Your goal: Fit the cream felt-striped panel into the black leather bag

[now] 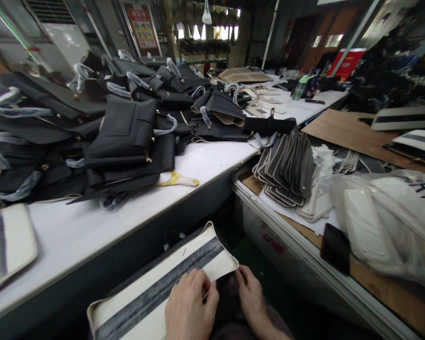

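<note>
Two hands on one piece: right hand [250,293] pinching a corner of the grey-striped cream panel [156,278] beside the white-topped table [141,200], left hand [191,302] fingers bunched, grip unclear; I judge it unfinished, remainder untellable.

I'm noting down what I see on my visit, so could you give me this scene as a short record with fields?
Piece at hand: cream rectangular panel with dark grey stripe
Left hand: over the panel, grip unclear
Right hand: thumb and finger at the panel's corner
Ahead and left: long white worktop heaped with black leather-like bags
Right: pale round-cornered tub
On the tub: dark flat round-cornered pieces, stacked; black phone-like slab
</note>
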Demonstrator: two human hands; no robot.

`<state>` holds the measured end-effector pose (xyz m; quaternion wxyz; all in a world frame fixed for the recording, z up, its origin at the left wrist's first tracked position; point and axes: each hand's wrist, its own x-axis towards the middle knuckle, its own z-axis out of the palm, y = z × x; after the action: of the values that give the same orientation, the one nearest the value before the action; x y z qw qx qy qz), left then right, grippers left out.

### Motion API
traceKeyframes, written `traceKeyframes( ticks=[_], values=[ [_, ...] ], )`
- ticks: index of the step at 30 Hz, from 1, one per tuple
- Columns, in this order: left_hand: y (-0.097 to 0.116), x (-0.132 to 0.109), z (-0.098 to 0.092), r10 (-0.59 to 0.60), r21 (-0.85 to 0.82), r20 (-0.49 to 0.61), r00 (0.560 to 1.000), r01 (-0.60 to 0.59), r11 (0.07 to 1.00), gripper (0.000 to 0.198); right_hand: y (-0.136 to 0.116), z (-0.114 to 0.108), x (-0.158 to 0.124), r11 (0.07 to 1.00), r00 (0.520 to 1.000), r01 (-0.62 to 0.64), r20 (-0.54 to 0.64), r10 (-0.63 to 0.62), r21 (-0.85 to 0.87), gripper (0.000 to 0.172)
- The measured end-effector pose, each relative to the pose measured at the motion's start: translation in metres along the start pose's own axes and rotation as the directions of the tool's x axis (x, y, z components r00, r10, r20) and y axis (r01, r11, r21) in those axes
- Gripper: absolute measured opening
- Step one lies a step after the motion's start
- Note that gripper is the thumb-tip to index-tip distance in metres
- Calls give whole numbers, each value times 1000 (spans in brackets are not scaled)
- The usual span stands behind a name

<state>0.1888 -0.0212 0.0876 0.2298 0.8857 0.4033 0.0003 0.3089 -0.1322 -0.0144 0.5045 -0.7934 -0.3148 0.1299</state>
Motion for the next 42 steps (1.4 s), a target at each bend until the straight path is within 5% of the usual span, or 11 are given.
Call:
traceKeyframes(
  ticks=[2, 5, 8, 15, 18, 21, 24, 28, 35, 42],
  values=[
    [1, -1, -1, -6, 3, -10, 1000, 6, 1000, 22, -9, -22, -14, 971, 971, 237, 42, -236, -30, 23],
    [3, -2, -2, -13, 20, -9, 1000, 13, 1000, 22, -30, -41, -22, 748, 759, 651, 107, -642, -134, 35],
    [3, -2, -2, -13, 24, -4, 1000, 13, 1000, 23, -45, -35, -16, 605, 653, 754, 197, -731, -255, 40],
    [-5, -13, 8, 115, 73, -165, 980, -104, 992, 21, -36, -17, -18, 521, 646, 755, 318, -694, -398, 48],
    [-18, -25, 13, 256, 80, -286, 923, -243, 967, 4, -33, -17, -21, 501, 637, 761, 327, -698, -413, 49],
    [-34, -38, 9, 260, 66, -409, 875, -256, 964, 20, -36, -14, -23, 513, 655, 745, 323, -683, -426, 48],
    [-46, -46, 2, 269, 115, -354, 896, -244, 963, 7, -40, -10, -25, 530, 668, 733, 309, -676, -426, 47],
    [-50, -49, 1, 261, 152, -308, 915, -223, 963, 12, -47, -5, -29, 550, 668, 733, 271, -693, -401, 46],
    [-54, -48, 10, 273, 203, -329, 904, -214, 955, 13, -60, 11, -40, 546, 621, 774, 219, -752, -319, 43],
    [-87, -68, 1, 351, 210, -346, 870, -293, 933, 5, -66, 22, -47, 517, 604, 787, 250, -757, -336, 42]
  ],
)
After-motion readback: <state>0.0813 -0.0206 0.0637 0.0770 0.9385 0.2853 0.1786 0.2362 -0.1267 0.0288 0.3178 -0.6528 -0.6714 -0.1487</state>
